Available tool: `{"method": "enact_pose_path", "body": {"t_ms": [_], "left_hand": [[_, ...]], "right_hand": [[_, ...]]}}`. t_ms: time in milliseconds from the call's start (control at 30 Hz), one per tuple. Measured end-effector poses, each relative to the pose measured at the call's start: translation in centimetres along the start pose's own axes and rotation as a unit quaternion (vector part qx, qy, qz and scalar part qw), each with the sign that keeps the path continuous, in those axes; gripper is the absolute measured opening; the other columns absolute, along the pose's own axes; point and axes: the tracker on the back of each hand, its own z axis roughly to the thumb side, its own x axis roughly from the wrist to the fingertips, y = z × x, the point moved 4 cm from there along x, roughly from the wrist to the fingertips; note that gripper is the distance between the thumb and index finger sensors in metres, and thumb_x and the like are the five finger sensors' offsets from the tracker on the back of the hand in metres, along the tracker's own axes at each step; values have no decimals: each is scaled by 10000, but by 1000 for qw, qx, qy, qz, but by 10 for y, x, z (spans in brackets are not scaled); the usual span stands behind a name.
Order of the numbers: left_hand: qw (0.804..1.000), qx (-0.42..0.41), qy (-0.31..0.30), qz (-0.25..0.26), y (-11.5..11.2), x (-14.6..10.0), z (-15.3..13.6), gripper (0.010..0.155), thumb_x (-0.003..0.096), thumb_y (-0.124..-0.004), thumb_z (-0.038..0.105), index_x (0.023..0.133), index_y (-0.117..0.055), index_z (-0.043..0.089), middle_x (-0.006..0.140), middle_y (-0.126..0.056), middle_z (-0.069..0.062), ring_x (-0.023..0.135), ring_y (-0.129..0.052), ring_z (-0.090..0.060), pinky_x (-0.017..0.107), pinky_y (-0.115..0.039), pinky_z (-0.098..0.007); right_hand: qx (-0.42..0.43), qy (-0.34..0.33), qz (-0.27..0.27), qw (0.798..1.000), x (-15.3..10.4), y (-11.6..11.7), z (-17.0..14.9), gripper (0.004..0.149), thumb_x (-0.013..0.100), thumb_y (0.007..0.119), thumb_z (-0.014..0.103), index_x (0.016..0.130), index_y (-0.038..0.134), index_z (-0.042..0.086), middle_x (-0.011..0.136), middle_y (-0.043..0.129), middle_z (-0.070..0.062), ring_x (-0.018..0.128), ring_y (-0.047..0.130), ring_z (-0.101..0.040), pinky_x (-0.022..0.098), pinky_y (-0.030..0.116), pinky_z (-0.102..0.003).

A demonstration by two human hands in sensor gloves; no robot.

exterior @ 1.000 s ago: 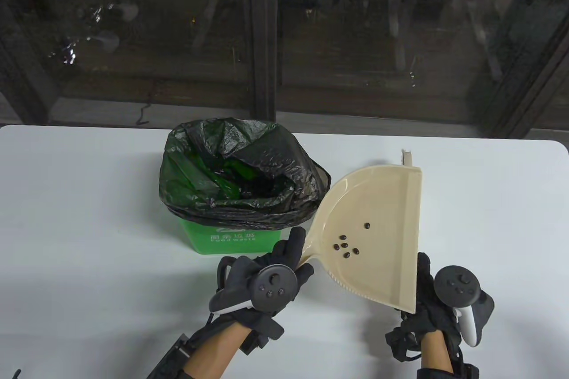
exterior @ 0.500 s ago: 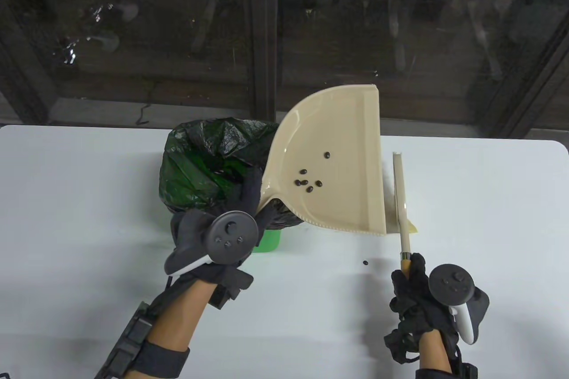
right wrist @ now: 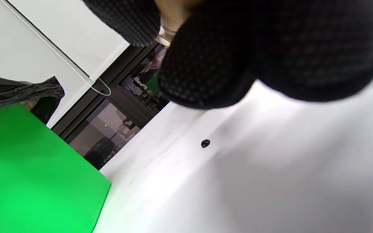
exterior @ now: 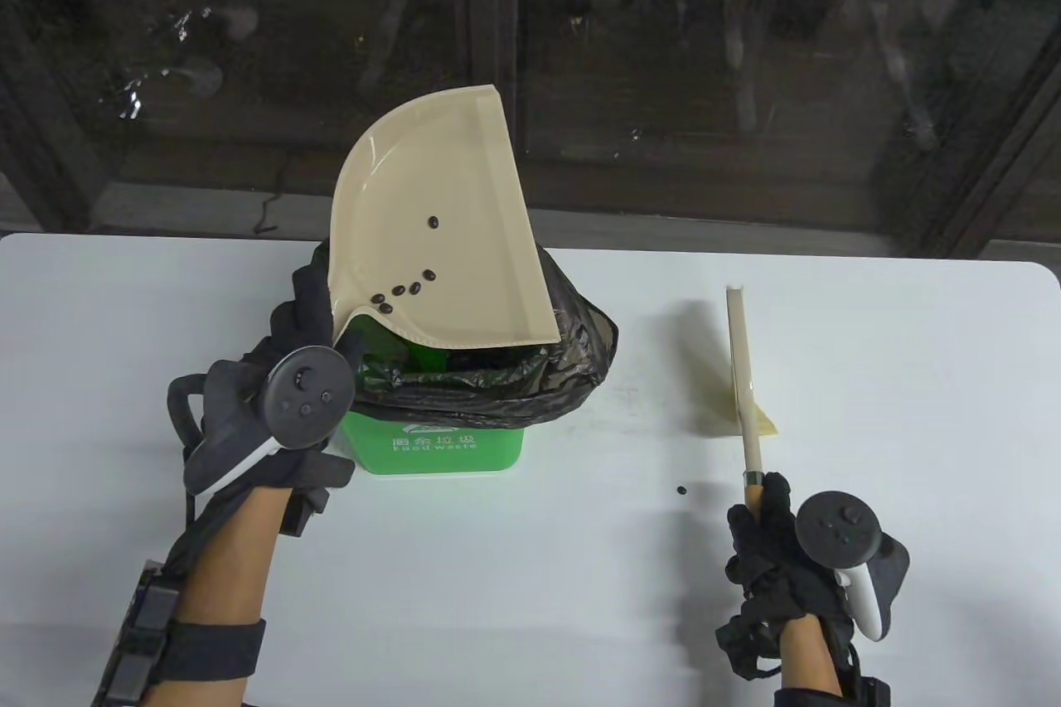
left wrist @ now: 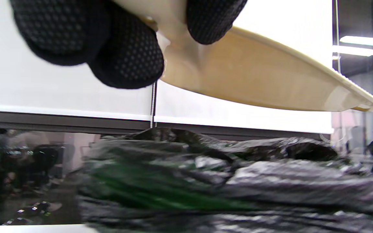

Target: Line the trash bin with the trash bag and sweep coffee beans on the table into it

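Left hand [exterior: 273, 400] grips the handle of the beige dustpan [exterior: 431, 243], fingers curled round it; the left wrist view shows the fingertips [left wrist: 125, 55] wrapped on the neck. The pan is raised and tilted over the green trash bin [exterior: 439, 446], which stands mid-table with the black trash bag [exterior: 530, 384] already lining it. About 6 coffee beans [exterior: 406, 291] lie in the pan, most gathered toward its near left corner by the handle, 1 higher up on the pan floor.

Right hand [exterior: 779, 566] holds the brush handle [exterior: 744, 400], fingers closed around it; the brush head rests on the table [exterior: 912, 375] to the right, well apart from the bin. 1 stray bean [exterior: 681, 490] sits on the table, just left of that hand; it also shows in the right wrist view [right wrist: 205, 143].

Risks, as judged:
- Beans are collecting near the handle rather than at the open lip. If the tilt continues this way they may stay trapped in that corner, or spill over the side wall by the left hand and land outside the bin.
- The pan's near edge sits close to the bag rim. A brush against it could drag the loose liner inward off the bin.
- The bag folds bulge over the opening; beans could lodge on a fold or bounce out.
- The stray bean could be missed, or flicked off the table if swept too hard.
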Motion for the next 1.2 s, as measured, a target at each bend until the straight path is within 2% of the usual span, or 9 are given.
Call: {"method": "enact_pose_path", "body": {"t_ms": [333,467,733,967,1067,1200], "left_hand": [[993,118,16,15,-4,-5,-21,666,725,-643,270,1184,-386,-139,1014,-711,-291,542,-987,-352,407,-832,-483],[976,214,-3,30,-2,-7,-16,666,720,-646,272,1186,-384,-125,1020,-707,-283,562,-982,-354,421,-828,-490],[953,298,-29,53,-1,-10,-3,664,714,-654,278,1190,-385,-100,1033,-701,-261,576,-977,-359,433,-824,-498],[907,405,-57,99,6,-13,15,666,712,-654,273,1189,-376,-98,1041,-687,-260,587,-972,-367,436,-820,-509],[920,372,-50,111,12,-13,16,665,714,-650,271,1189,-370,-102,1040,-684,-266,586,-971,-368,436,-820,-508],[953,275,-29,120,21,-14,11,667,717,-644,272,1188,-367,-110,1038,-684,-268,583,-973,-361,434,-823,-501]], "right_hand": [[-7,-2,5,1000,0,1,1,666,545,692,317,1016,382,-38,638,898,-154,278,992,-118,131,907,-328],[-6,-1,5,1000,0,1,1,666,545,692,316,1016,382,-37,637,898,-156,278,991,-118,131,907,-328],[-8,-2,7,1000,0,2,1,665,545,693,315,1016,382,-38,637,899,-155,279,991,-119,131,907,-329],[-8,-2,7,1000,0,2,1,665,544,694,315,1015,383,-38,637,898,-157,269,994,-120,130,907,-329],[-8,-2,8,1000,0,2,1,665,544,694,314,1015,385,-39,637,898,-157,269,994,-120,130,907,-329],[-8,-2,9,1000,0,1,2,665,544,694,314,1015,384,-39,637,898,-158,269,994,-121,130,907,-330]]}}
